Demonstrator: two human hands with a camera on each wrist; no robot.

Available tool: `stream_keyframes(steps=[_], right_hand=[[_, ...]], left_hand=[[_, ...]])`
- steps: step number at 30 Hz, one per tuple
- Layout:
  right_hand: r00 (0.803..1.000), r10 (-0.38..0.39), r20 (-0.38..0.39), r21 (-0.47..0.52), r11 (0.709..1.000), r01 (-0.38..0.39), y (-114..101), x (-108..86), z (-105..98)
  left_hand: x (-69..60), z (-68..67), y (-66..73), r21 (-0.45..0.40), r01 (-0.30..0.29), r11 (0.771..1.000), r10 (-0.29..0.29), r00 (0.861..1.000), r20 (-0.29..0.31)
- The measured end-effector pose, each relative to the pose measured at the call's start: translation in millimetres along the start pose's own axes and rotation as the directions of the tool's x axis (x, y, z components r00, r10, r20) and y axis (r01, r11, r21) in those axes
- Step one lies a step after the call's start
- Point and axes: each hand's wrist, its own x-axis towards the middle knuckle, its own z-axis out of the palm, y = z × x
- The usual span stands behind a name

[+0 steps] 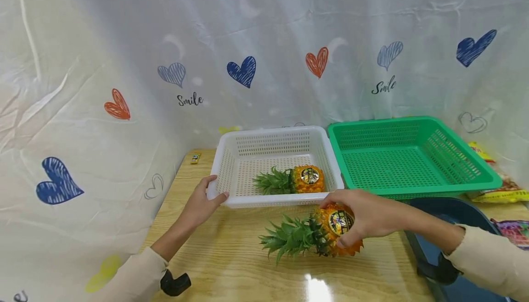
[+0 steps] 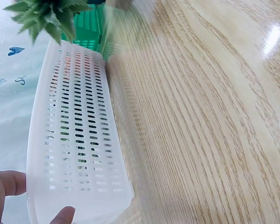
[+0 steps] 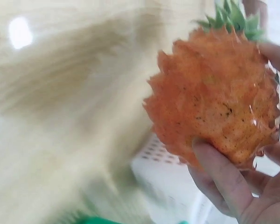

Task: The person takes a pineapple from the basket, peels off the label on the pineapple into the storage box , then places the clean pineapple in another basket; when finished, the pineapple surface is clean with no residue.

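Observation:
My right hand (image 1: pixel 369 212) grips a small orange pineapple (image 1: pixel 324 231) by its body, above the table in front of the white basket (image 1: pixel 272 199). Its green leaves point left, and a round dark label shows on its side. From the right wrist, fingers (image 3: pixel 224 175) wrap the spiky fruit (image 3: pixel 214 98). At the basket's front left corner, my left hand (image 1: pixel 201 203) holds the rim, with the thumb along the front side. A second pineapple (image 1: pixel 307 179) lies inside the basket towards the front right, its leaves also pointing left.
Right of the white basket stands a green basket (image 1: pixel 413 188). A dark blue bin (image 1: pixel 444 208) is at the right front, near colourful snack packets (image 1: pixel 510 195). One small yellow packet (image 1: pixel 195 158) lies at the left back of the wooden table (image 1: pixel 248 265). A patterned curtain (image 1: pixel 281 95) hangs behind.

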Motion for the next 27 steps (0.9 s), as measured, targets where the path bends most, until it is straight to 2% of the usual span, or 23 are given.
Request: stream_keyframes(steps=[10, 18, 27], right_hand=[[0.994, 0.028, -0.107, -0.015, 0.999, -0.03, 23, 1.8, 33], [0.983, 0.039, -0.179, -0.049, 0.998, -0.049, 32, 5.5, 47], [0.972, -0.038, -0.233, 0.002, 0.999, 0.039, 44, 5.8, 54]], left_hand=[[-1.3, -0.4, -0.9, -0.025, -0.005, 1.0, 0.005, 1.0, 0.011], [-0.7, 0.7, -1.8, -0.042, -0.003, 0.999, 0.003, 1.0, 0.006], [-1.3, -0.1, -1.5, -0.042, -0.004, 0.999, 0.004, 1.0, 0.004]])
